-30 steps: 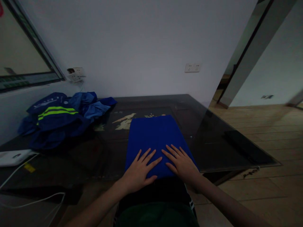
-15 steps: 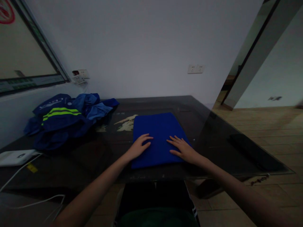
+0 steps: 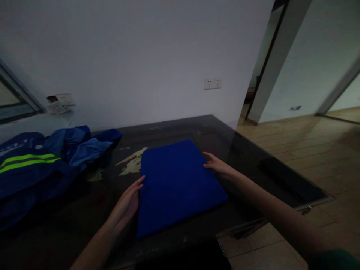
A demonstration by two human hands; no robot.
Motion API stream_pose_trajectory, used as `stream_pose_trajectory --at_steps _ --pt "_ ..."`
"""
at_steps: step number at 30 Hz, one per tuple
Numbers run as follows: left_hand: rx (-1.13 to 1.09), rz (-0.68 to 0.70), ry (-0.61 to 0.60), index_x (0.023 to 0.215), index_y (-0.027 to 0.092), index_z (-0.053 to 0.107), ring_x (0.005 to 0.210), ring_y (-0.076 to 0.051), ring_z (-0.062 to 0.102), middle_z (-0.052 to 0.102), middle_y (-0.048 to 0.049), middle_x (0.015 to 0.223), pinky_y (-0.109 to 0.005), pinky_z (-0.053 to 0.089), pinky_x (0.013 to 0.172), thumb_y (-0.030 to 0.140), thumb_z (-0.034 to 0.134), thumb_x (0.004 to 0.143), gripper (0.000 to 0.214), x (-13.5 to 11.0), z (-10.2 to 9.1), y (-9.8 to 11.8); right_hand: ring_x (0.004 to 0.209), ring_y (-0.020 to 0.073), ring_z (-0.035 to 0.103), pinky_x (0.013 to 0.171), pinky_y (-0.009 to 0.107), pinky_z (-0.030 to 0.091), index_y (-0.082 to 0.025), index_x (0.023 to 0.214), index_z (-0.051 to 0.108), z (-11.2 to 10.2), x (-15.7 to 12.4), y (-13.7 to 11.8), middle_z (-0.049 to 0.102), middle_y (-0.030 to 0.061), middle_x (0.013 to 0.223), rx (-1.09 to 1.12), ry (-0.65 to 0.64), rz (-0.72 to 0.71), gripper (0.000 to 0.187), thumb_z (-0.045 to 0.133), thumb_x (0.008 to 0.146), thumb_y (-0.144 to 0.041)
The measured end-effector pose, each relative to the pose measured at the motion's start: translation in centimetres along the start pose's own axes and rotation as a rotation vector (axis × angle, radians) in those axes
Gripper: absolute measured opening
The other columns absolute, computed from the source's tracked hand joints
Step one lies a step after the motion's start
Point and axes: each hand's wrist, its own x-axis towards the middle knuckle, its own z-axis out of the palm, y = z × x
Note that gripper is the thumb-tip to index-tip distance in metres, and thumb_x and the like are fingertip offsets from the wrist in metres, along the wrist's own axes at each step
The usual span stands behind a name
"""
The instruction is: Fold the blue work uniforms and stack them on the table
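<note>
A flat, folded blue cloth point(image 3: 177, 183) lies squared up on the dark table, its front edge angled up toward the right. At its left edge, my left hand point(image 3: 129, 204) pinches the side, with the other fingers partly hidden. My right hand point(image 3: 219, 166) grips the opposite edge farther up, its fingertips over the border and the rest tucked out of sight. Whether the cloth is slightly raised off the tabletop, I cannot tell.
A heap of dark blue clothing point(image 3: 42, 161) with yellow-green stripes sits on the table's left point(image 3: 160, 129). Near the right edge rests a long black item point(image 3: 289, 180). Wall sockets point(image 3: 213, 83) are behind, and a tiled floor point(image 3: 281, 146) extends to the right.
Both hands have gone from lying flat on top of the blue cloth to holding its left and right edges. The cloth appears turned slightly and nearer; the view has swung right.
</note>
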Motion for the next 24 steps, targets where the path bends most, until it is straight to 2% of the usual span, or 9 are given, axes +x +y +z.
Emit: stream_pose_trajectory --at_steps 2,4,8,12,16,19,21,22,24 --pt "0.065 -0.004 0.061 0.142 0.018 0.04 0.13 -0.022 0.049 0.05 -0.0095 0.142 -0.037 0.042 0.108 0.019 0.047 0.088 0.054 1.2 0.7 -0.6 0.077 0.0152 0.068 0.063 0.026 0.056 -0.024 0.147 0.029 -0.2 1.2 0.3 0.07 0.0073 0.106 -0.023 -0.039 -0.057 0.07 0.052 0.083 -0.013" --pt "0.157 0.027 0.085 0.145 0.019 0.035 0.135 -0.021 0.042 0.044 -0.0097 0.147 -0.037 0.041 0.109 0.024 0.045 0.09 0.056 2.9 1.9 -1.3 0.078 0.0154 0.068 0.063 0.026 0.056 -0.023 0.14 0.043 -1.2 2.8 0.6 0.069 0.0073 0.107 -0.069 -0.019 -0.09 0.063 0.051 0.079 -0.007" --pt "0.275 0.095 -0.031 0.149 0.017 0.026 0.136 -0.021 0.041 0.045 -0.0114 0.146 -0.037 0.041 0.109 0.027 0.04 0.092 0.059 6.9 5.7 -2.4 0.088 0.0165 0.066 0.071 0.026 0.054 -0.019 0.119 0.064 -5.8 6.1 0.8 0.069 0.0058 0.105 -0.236 0.159 -0.075 0.052 0.054 0.072 0.0" --pt "0.465 0.214 -0.185 0.151 0.019 0.021 0.136 -0.021 0.041 0.042 -0.0104 0.148 -0.039 0.04 0.11 0.028 0.035 0.096 0.058 11.4 11.2 -3.6 0.075 0.014 0.062 0.069 0.023 0.051 -0.018 0.112 0.069 -12.3 8.5 1.0 0.069 0.0019 0.086 -0.435 0.334 -0.019 0.049 0.055 0.068 0.001" --pt "0.821 0.487 -0.328 0.153 0.024 0.01 0.138 -0.024 0.036 0.037 -0.0122 0.151 -0.048 0.038 0.11 0.027 0.031 0.097 0.059 15.9 18.1 -5.0 0.075 0.0151 0.061 0.071 0.024 0.049 -0.017 0.105 0.073 -18.4 9.9 2.0 0.069 0.0039 0.086 -0.503 0.534 0.055 0.047 0.052 0.068 0.003" --pt "1.051 0.609 -0.279 0.151 0.011 0.015 0.144 -0.032 0.016 0.014 -0.0215 0.157 -0.054 0.029 0.113 0.027 0.042 0.091 0.067 17.8 23.2 -5.4 0.073 0.0163 0.062 0.07 0.026 0.048 -0.014 0.109 0.071 -22.4 10.2 3.1 0.07 0.0077 0.089 -0.481 0.627 0.111 0.044 0.051 0.073 0.0" --pt "1.178 0.655 -0.239 0.147 0.001 0.019 0.145 -0.036 0.005 -0.004 -0.0263 0.156 -0.054 0.024 0.114 0.032 0.047 0.089 0.072 18.2 25.8 -5.5 0.071 0.0163 0.062 0.069 0.026 0.048 -0.013 0.113 0.069 -24.6 10.1 4.1 0.071 0.0096 0.092 -0.462 0.691 0.15 0.043 0.051 0.076 -0.002" --pt "1.229 0.7 -0.241 0.147 0.0 0.02 0.144 -0.037 0.002 -0.009 -0.0266 0.156 -0.055 0.023 0.114 0.034 0.047 0.088 0.073 18.2 26.8 -5.5 0.069 0.0164 0.062 0.068 0.026 0.048 -0.012 0.114 0.069 -25.6 10.0 4.7 0.071 0.0106 0.092 -0.456 0.722 0.165 0.043 0.051 0.076 -0.002" --pt "1.303 0.823 -0.278 0.146 0.002 0.021 0.145 -0.037 0.0 -0.007 -0.024 0.157 -0.057 0.021 0.114 0.037 0.044 0.089 0.07 18.4 28.3 -5.6 0.068 0.0165 0.062 0.067 0.027 0.047 -0.01 0.116 0.067 -27.1 9.6 6.0 0.071 0.0125 0.093 -0.45 0.779 0.181 0.044 0.049 0.078 -0.001"
